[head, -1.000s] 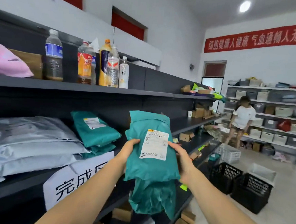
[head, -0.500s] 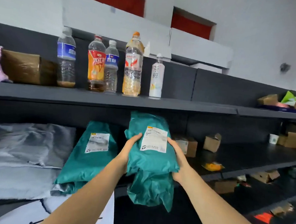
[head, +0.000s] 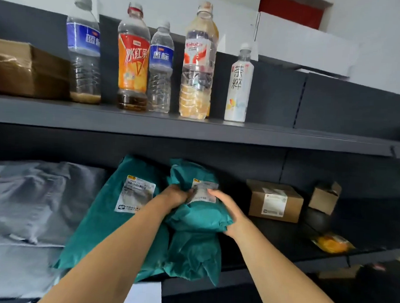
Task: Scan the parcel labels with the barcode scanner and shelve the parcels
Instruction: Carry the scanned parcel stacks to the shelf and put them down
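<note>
Most likely a parcel depot or pickup storeroom. Long dark grey metal shelves (head: 195, 130) carry teal plastic mailer bags (head: 97, 227) with white printed labels, crumpled grey plastic mailers (head: 30, 193) and small brown cardboard boxes (head: 255, 203) bearing shipping labels. Part-empty clear plastic drink bottles (head: 133, 62) line the upper shelf.

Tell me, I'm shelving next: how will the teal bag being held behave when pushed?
Probably floppy: the held teal bag creases, and its lower end droops past the shelf edge. Likely soft-filled, as it bulges around the left hand and right hand. Unlikely to roll.

Soft indoor light, shadowed shelves, wide-angle distortion
</note>
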Demonstrator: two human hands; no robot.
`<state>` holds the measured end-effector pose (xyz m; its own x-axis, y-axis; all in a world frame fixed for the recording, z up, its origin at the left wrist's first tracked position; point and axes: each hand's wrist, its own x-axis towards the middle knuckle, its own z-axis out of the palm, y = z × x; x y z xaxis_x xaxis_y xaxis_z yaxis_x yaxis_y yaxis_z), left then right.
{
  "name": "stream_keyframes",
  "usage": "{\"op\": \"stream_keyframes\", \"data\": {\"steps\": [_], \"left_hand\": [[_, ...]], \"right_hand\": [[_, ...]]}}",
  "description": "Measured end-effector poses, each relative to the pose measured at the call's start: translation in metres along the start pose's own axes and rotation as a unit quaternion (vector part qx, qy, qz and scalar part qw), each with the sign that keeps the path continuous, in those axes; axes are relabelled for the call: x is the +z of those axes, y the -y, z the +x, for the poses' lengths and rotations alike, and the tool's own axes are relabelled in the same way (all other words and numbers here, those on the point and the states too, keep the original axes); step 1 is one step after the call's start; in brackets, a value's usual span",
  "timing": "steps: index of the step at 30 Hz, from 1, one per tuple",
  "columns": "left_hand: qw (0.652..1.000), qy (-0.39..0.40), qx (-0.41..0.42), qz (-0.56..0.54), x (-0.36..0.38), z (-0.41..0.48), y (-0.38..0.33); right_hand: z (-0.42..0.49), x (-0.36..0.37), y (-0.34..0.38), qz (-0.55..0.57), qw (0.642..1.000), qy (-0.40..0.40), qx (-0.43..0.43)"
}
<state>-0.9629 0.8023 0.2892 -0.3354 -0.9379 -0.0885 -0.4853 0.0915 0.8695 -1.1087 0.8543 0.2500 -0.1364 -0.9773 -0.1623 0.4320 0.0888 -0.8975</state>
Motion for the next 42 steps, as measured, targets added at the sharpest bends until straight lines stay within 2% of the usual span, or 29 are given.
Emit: {"op": "stream_keyframes", "data": {"steps": [3,6,9,12,15,21,27,34,38,42], "left_hand": [[0.998,-0.055,-0.002,0.027,-0.007,0.003,0.002],[0.989,-0.078,0.038,0.118,-0.023,-0.001,0.002],[0.974,-0.042,0.109,0.193,-0.038,-0.016,-0.002],[0.955,-0.040,0.178,0.234,-0.046,-0.048,-0.003],[0.938,-0.062,0.217,0.264,-0.055,-0.089,0.002],[0.938,-0.084,0.200,0.272,-0.076,-0.176,0.031],[0.947,-0.088,0.160,0.266,-0.072,-0.247,0.071],[0.949,-0.076,0.197,0.233,-0.060,-0.269,0.073],[0.977,-0.025,0.145,0.157,-0.038,-0.259,0.080],[0.986,0.014,0.100,0.131,-0.003,-0.239,0.088]], "right_hand": [[0.002,0.009,0.003,-0.072,0.997,-0.024,-0.002],[-0.010,0.021,0.016,-0.202,0.972,-0.113,-0.044],[-0.029,0.031,0.030,-0.384,0.898,-0.189,-0.098],[-0.055,0.049,0.038,-0.513,0.831,-0.183,-0.110],[-0.085,0.070,0.036,-0.546,0.813,-0.161,-0.123],[-0.155,0.089,0.005,-0.569,0.791,-0.164,-0.155],[-0.220,0.066,-0.037,-0.539,0.824,-0.155,-0.080],[-0.249,0.033,-0.046,-0.406,0.879,-0.249,-0.018],[-0.246,0.024,-0.055,-0.359,0.888,-0.288,-0.008],[-0.239,0.010,-0.065,-0.312,0.896,-0.315,-0.021]]}}
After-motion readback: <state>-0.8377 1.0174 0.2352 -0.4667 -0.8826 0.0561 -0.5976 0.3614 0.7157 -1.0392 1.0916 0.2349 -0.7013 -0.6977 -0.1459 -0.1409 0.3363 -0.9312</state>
